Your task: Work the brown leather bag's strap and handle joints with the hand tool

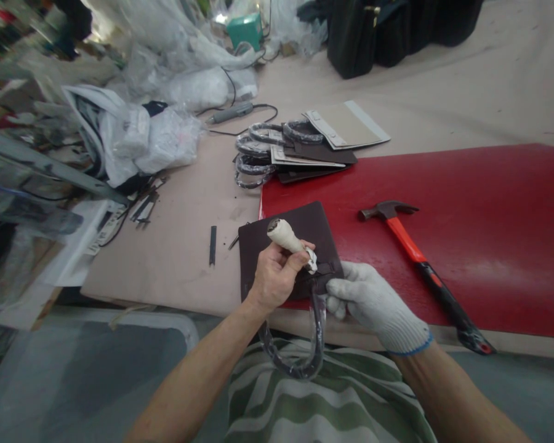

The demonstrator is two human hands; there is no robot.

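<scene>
My bare left hand (274,277) is closed around a short tool with a white-wrapped handle (284,235). Its lower end is at the handle tabs of a dark brown bag panel (286,224); I cannot make out its tip. My right hand (369,301), in a white knit glove, pinches the panel's near right corner. A dark loop handle (300,371) in clear plastic wrap hangs from the panel over the table's front edge. To the right, a claw hammer (409,240) with an orange and black grip lies on a red mat (498,240).
Behind the panel lies a pile of similar panels (321,154) with wrapped handles. A grey corded tool (231,114) rests farther back. On the left are a dark strip (213,245), small metal tools (145,206) and plastic-wrapped bundles (166,138). Black bags (355,43) stand at the back.
</scene>
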